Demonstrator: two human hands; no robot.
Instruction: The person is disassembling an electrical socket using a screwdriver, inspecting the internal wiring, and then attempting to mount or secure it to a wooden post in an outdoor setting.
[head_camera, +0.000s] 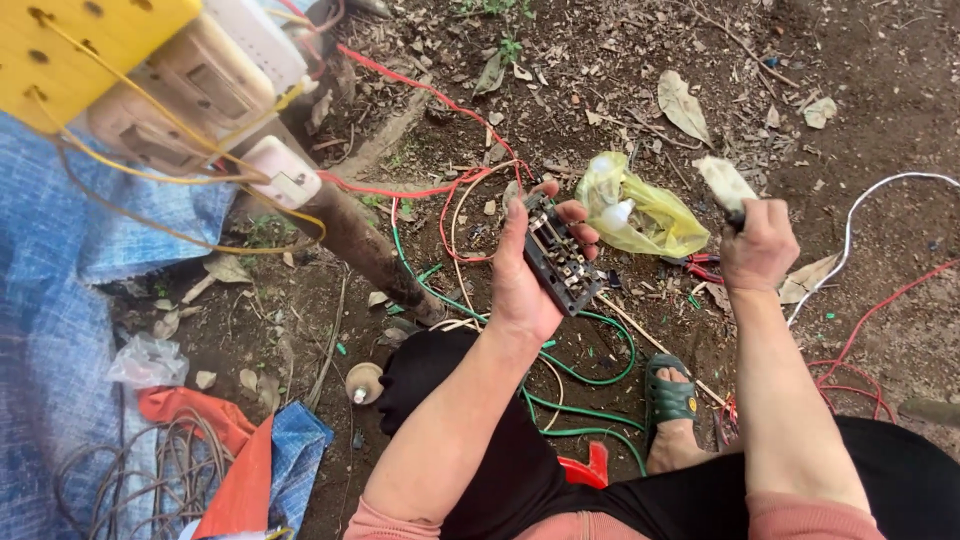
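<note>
Single head-worn view, looking steeply down, close over forearms and lap, dirt ground (800, 60) beyond

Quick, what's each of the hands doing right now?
Left hand: closed around a dark switch block.
Right hand: closed on a tool handle, its tip pale and blurred.

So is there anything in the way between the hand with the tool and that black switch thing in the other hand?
Nothing visible. The left hand holds the black switch block up above the ground. The right hand grips a tool off to the side. Only open air lies between them; the yellow plastic bag lies on the dirt behind that gap.
</note>
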